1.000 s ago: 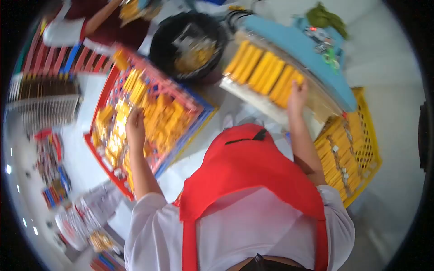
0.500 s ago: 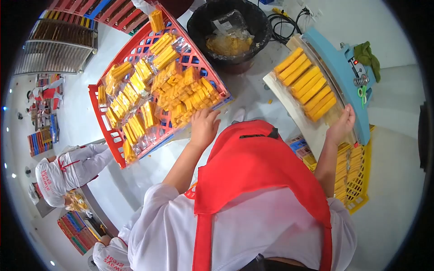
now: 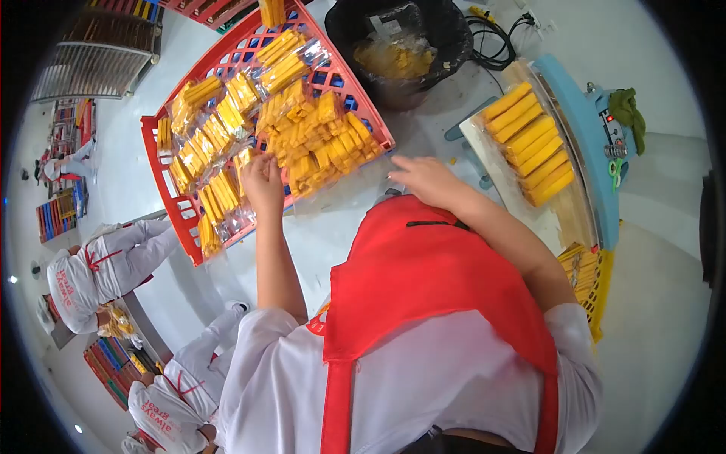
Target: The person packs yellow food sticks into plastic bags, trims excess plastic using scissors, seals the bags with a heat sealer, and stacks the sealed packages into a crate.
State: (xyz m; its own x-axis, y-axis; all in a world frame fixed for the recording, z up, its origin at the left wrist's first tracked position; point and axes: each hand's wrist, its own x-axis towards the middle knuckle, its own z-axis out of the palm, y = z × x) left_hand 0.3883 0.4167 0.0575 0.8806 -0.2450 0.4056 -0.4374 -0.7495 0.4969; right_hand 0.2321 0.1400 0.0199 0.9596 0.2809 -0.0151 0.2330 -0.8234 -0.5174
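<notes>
My left hand [image 3: 262,181] is over the red crate [image 3: 168,219], its fingers curled in at the edge of a clear bag of yellow sticks [image 3: 243,157]. What the fingertips grip, if anything, is hidden. Beside it in the crate is a heaped pile of bagged yellow sticks [image 3: 321,144], with more bags laid in rows to the left. My right hand [image 3: 427,180] hovers in front of my apron, right of the crate's near corner, with its fingers stretched out and nothing in them. A row of bagged yellow sticks [image 3: 528,144] lies on a pale board against the blue machine [image 3: 578,144].
A black-lined bin [image 3: 344,38] with scraps stands behind the crate. Green scissors [image 3: 616,174] and a green cloth [image 3: 627,117] are on the machine. A yellow crate [image 3: 601,299] of sticks sits below it at right. Two people in white [image 3: 72,287] are at the left.
My left hand has moved left from the crate's near edge to the bags, and its fingers have curled. My right hand has left the board by the machine and swung left toward the crate.
</notes>
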